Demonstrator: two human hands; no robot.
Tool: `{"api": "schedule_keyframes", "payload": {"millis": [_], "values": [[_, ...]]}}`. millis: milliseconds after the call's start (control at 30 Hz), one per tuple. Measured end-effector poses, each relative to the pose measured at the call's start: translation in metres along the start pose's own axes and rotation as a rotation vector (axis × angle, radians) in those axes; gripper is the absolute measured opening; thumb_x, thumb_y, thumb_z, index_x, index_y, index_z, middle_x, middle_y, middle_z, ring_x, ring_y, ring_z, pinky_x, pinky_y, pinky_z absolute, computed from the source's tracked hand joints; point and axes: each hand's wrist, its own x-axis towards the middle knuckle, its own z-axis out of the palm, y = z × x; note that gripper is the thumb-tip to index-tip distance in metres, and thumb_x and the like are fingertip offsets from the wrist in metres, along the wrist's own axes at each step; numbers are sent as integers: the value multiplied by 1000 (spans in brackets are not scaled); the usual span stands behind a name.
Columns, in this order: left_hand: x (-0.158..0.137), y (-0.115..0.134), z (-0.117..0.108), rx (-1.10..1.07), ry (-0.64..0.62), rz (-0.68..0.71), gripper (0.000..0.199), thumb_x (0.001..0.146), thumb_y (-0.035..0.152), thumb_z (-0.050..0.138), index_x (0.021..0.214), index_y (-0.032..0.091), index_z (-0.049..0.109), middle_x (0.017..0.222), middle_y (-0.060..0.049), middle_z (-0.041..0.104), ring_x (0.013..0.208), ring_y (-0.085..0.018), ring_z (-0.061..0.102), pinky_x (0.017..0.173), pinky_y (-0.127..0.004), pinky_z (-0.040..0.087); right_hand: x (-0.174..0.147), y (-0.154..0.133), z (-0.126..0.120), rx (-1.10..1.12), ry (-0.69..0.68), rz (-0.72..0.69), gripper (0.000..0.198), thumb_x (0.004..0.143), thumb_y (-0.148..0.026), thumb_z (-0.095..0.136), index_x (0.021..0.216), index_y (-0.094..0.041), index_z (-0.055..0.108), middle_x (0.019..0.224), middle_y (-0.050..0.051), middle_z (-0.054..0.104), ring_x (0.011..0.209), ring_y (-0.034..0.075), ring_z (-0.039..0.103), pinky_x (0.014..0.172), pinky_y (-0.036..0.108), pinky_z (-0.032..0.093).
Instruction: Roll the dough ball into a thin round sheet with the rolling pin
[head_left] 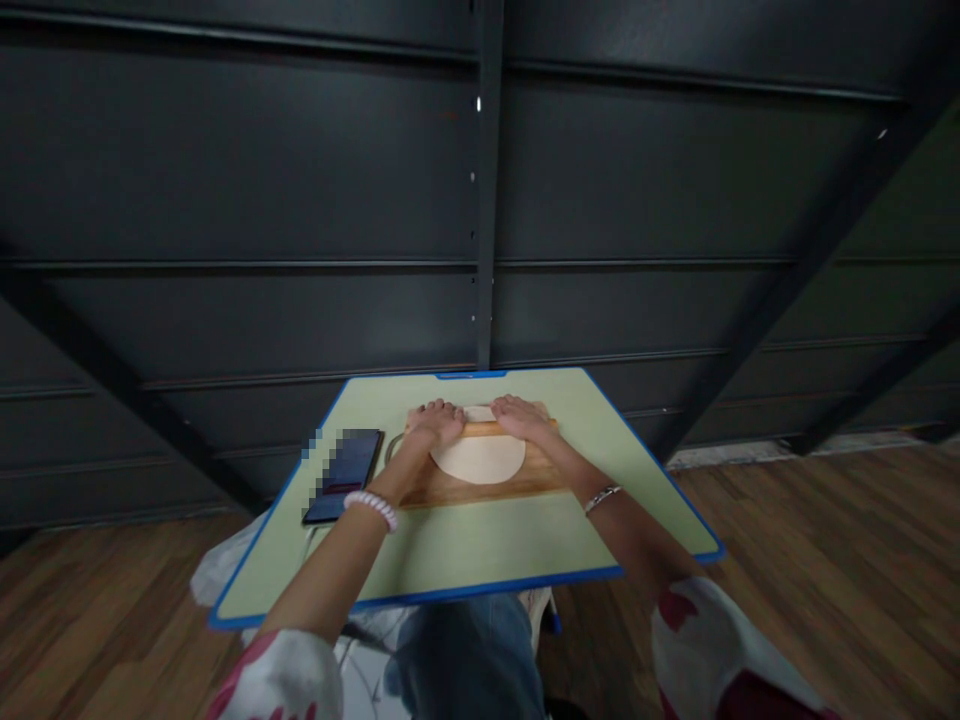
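Note:
A rolling pin (480, 429) lies crosswise over a flat, pale sheet of dough (480, 460) with a rounded near edge. Both rest on a wooden board (450, 493). My left hand (441, 420) lies palm down on the left part of the pin, its fingers reaching forward past it. On the right part, my right hand (523, 415) presses down in the same way, fingers stretched out rather than wrapped round. Between the hands, a strip of the pin shows, with more dough beyond it. My palms hide the pin's ends.
The board sits on a pale green tabletop (495, 550) with a blue rim. A phone or tablet (349, 470), partly pixelated, lies left of the board, with a cable near it. Dark metal panels (300, 180) stand behind; wooden floor (810, 540) surrounds the table.

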Motion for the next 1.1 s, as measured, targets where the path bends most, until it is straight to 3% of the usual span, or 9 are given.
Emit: {"api": "schedule_keyframes", "payload": {"millis": [133, 200, 300, 500, 700, 900, 1100], "values": [[-13, 3, -2, 14, -11, -21, 33, 90, 38, 46, 113, 15, 55, 114, -10, 57, 100, -21, 57, 86, -43, 47, -7, -4, 5, -11, 2, -35, 28, 95, -25, 38, 115, -19, 57, 125, 8, 55, 113, 19, 51, 98, 37, 39], [-20, 5, -3, 26, -11, -28, 39, 94, 40, 33, 108, 14, 59, 114, -11, 60, 104, -22, 57, 91, -43, 43, -14, -7, 7, -16, 4, -38, 37, 96, -22, 27, 118, -17, 57, 129, 8, 54, 120, 16, 47, 103, 31, 33], [-33, 8, -4, 42, -1, -29, 48, 94, 38, 22, 111, 12, 58, 120, -14, 59, 112, -23, 54, 99, -41, 36, -28, -11, 8, -7, 54, -13, 46, 97, -30, 19, 125, -12, 51, 134, 11, 50, 124, 18, 44, 105, 31, 30], [-71, 5, 9, 66, 78, 56, 59, 93, 42, 15, 132, 6, 41, 140, -18, 39, 131, -25, 34, 107, -39, 25, -65, -18, 16, -19, 198, -34, 52, 96, -34, 17, 135, -9, 41, 140, 12, 43, 130, 20, 36, 107, 35, 26], [-112, 10, 28, 179, 260, 137, 68, 91, 47, 21, 137, -2, 31, 143, -23, 32, 135, -30, 26, 110, -42, 18, -106, -22, 24, -59, 278, -153, 48, 95, -33, 24, 136, -15, 40, 141, 10, 41, 132, 18, 33, 109, 39, 22], [-147, 17, 29, 172, 256, 156, 60, 91, 38, 24, 137, 0, 32, 143, -20, 34, 134, -29, 27, 111, -40, 19, -135, -21, 29, -37, 316, -246, 45, 94, -28, 30, 136, -17, 40, 140, 8, 43, 131, 17, 34, 111, 39, 21], [-175, 19, 38, 142, 316, 232, 63, 90, 40, 26, 140, 1, 25, 146, -21, 27, 138, -29, 18, 111, -44, 19, -164, -20, 31, -46, 324, -323, 50, 91, -17, 28, 140, -13, 34, 143, 9, 37, 134, 16, 29, 111, 40, 25]]}}
